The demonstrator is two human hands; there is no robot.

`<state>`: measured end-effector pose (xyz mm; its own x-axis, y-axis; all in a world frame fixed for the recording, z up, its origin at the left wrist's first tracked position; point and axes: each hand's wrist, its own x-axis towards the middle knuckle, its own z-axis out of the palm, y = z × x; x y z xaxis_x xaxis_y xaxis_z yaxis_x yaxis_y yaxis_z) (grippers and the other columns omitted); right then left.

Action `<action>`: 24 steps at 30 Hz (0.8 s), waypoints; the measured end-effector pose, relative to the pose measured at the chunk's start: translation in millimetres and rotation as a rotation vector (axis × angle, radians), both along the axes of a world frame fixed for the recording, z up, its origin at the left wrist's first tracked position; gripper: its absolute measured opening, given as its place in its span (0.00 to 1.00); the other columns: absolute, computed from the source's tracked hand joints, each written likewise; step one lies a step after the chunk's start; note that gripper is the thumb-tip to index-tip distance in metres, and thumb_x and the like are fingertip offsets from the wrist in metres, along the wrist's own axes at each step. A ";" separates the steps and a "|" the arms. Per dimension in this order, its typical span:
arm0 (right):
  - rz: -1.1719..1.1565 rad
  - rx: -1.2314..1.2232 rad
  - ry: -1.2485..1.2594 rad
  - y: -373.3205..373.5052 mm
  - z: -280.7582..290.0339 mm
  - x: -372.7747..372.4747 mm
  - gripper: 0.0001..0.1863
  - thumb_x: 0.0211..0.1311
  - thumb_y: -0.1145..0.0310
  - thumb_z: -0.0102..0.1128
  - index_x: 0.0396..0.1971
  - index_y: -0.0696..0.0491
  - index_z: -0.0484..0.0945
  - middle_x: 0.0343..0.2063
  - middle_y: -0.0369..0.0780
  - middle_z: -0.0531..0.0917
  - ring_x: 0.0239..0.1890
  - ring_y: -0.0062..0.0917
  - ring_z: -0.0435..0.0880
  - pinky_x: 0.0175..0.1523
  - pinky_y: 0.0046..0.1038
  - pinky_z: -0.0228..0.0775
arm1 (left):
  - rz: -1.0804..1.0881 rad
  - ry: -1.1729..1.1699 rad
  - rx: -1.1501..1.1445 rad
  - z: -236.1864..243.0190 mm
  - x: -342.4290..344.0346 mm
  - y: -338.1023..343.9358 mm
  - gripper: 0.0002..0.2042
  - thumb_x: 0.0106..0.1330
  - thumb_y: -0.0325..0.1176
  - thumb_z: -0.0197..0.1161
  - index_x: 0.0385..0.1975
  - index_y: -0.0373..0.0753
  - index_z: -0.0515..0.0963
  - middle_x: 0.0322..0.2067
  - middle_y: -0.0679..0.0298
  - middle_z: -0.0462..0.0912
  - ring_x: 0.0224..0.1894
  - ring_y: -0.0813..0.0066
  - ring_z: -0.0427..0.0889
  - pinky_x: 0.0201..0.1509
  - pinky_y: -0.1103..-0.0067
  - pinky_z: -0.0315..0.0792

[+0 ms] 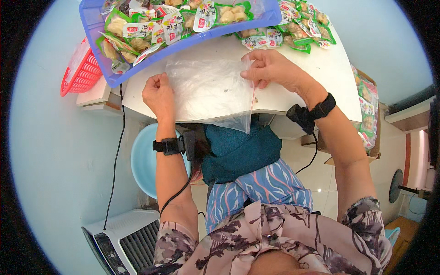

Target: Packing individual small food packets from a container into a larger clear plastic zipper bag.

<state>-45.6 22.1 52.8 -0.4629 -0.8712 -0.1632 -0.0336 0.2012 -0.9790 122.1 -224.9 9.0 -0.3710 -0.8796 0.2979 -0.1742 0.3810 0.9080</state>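
Observation:
A clear plastic bag [208, 94] lies spread over the near part of the white table, its lower edge hanging past the front edge. At the bag's upper left corner, my left hand [158, 91] is closed, pinching the film. My right hand [270, 69] holds the upper right corner between thumb and fingers. The bag looks flat, with nothing to be seen inside it. Beyond it stands a blue-purple plastic tray [183, 46] full of small green-edged food packets [172, 27]. More such packets [300, 27] lie in a pile right of the tray.
A red plastic basket [85, 73] sits left of the tray. Below the table are a light blue basin [142, 160] and a teal cloth [243, 151] across my lap. On the right, a carton [376, 117] holds bagged packets. Black cables run from my wrist straps.

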 end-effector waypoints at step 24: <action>-0.285 -0.212 -0.017 -4.8 -26.8 5.6 0.26 0.59 0.69 0.65 0.54 0.65 0.69 0.20 0.35 0.79 0.20 0.15 0.77 0.23 0.17 0.69 | -0.455 -0.262 -0.474 10.0 -26.4 150.5 0.12 0.55 0.34 0.70 0.29 0.35 0.75 0.19 0.59 0.75 0.22 0.70 0.75 0.28 0.74 0.70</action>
<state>-40.0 17.3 26.0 -0.6914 -0.7225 -0.0024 0.0112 -0.0074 -0.9999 95.7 -74.4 19.0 -0.7828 -0.4180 0.4609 -0.0944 0.8119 0.5761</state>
